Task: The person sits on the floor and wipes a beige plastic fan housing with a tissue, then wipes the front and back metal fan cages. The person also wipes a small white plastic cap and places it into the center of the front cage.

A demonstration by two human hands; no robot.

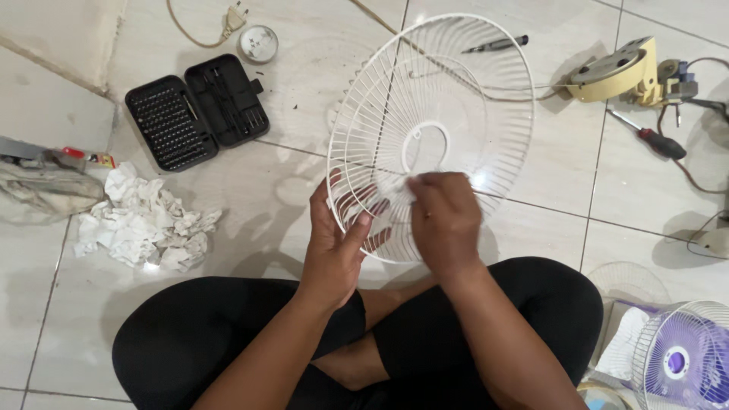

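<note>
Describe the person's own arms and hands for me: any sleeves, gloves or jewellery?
Both arms are bare to the edge of the picture, with no sleeves showing. The left hand and the right hand wear no gloves, and no rings, watch or bracelets can be seen. The fingernails of the left hand look dark, perhaps painted. Below them, the crossed legs are in black trousers.

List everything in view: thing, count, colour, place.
fan grille: 1, white, centre, held up over floor
bit set case: 1, black, open, upper left
crumpled tissues: 1 pile, white, left
round tin: 1, silver, top
plug and cord: 1, tan, top
fan motor housing: 1, cream, upper right
screwdriver: 1, red-black, right
pen-like tool: 1, black, top
small fan: 1, white with purple blades, lower right
left hand: grips grille rim
right hand: on grille wires
</note>
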